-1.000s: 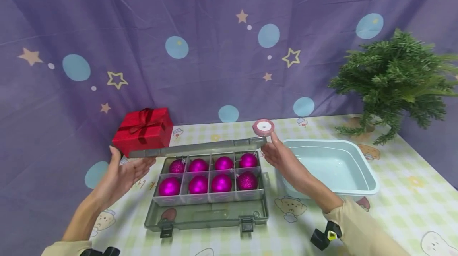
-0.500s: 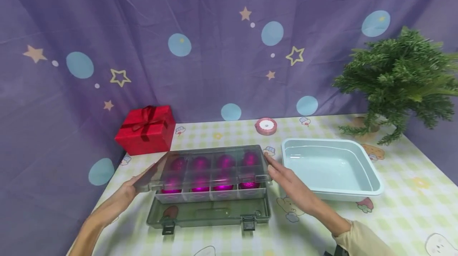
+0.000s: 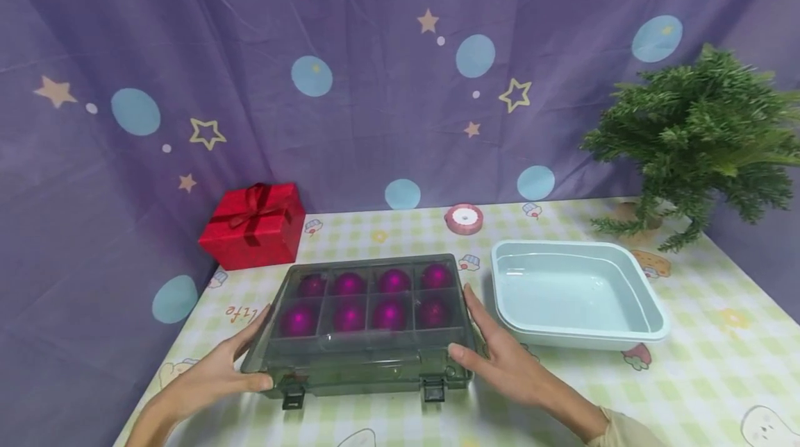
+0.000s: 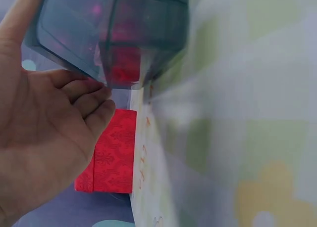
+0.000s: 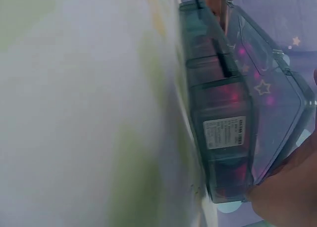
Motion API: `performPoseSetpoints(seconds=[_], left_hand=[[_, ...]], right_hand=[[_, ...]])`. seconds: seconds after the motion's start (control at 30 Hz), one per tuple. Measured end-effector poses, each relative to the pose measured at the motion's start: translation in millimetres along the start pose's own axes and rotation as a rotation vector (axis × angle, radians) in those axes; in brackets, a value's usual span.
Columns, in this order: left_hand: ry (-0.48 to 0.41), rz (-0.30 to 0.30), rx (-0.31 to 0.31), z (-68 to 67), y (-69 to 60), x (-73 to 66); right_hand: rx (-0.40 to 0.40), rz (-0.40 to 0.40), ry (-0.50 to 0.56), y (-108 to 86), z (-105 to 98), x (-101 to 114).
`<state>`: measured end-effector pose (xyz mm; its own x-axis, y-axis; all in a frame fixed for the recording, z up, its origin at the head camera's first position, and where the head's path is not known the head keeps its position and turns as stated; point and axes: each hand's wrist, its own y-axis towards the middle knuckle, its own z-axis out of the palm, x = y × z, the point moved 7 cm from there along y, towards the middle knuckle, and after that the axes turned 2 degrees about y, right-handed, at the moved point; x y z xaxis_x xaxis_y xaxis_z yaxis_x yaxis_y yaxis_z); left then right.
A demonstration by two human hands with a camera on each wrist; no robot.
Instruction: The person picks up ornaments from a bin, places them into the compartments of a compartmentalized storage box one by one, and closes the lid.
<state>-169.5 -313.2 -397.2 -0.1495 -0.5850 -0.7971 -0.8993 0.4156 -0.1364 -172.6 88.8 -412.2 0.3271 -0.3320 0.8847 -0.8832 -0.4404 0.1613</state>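
Under the tinted clear lid of the divided case (image 3: 375, 357), several magenta balls (image 3: 348, 316) show in two rows. The right wrist view shows a wedge-shaped gap between the lid (image 5: 277, 118) and the base (image 5: 225, 101). Both front latches (image 3: 433, 389) hang down. My left hand (image 3: 203, 377) lies along the case's left side, thumb at the front corner, fingers loosely bent in the left wrist view. At the right side, my right hand (image 3: 509, 364) touches the lid with fingers fairly straight and the thumb near the front edge.
A pale blue tub (image 3: 575, 336) stands right of the case. Behind are a red gift box (image 3: 253, 228) at the left, a pink ribbon roll (image 3: 464, 219) and, at the back right, a small green tree (image 3: 694, 135). A purple curtain (image 3: 375, 121) hangs behind the table.
The lid has swung from raised at the back down over the balls and the front of the base. Both hands have come down and toward the front with it, along its sides.
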Motion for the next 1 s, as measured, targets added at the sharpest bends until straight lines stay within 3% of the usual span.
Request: performPoseSetpoints(seconds=[0.2,0.47,0.67,1.0], left_hand=[[0.043,-0.017,-0.031,8.3,-2.0,0.6],[0.008,-0.048,-0.043,17.3,-5.1,5.7],[-0.035,-0.107,-0.047,23.0,-6.1,8.3],[-0.059,-0.124,-0.046,26.7,-5.4,9.0]], right_hand=[[0.013,0.036,-0.081,-2.7,3.9,-6.0],[0.045,0.053,-0.218,-5.7,6.4,-8.1],[0.042,0.033,-0.300,-8.3,9.2,-8.5],[0.007,-0.037,-0.344,-15.1,13.6,-5.0]])
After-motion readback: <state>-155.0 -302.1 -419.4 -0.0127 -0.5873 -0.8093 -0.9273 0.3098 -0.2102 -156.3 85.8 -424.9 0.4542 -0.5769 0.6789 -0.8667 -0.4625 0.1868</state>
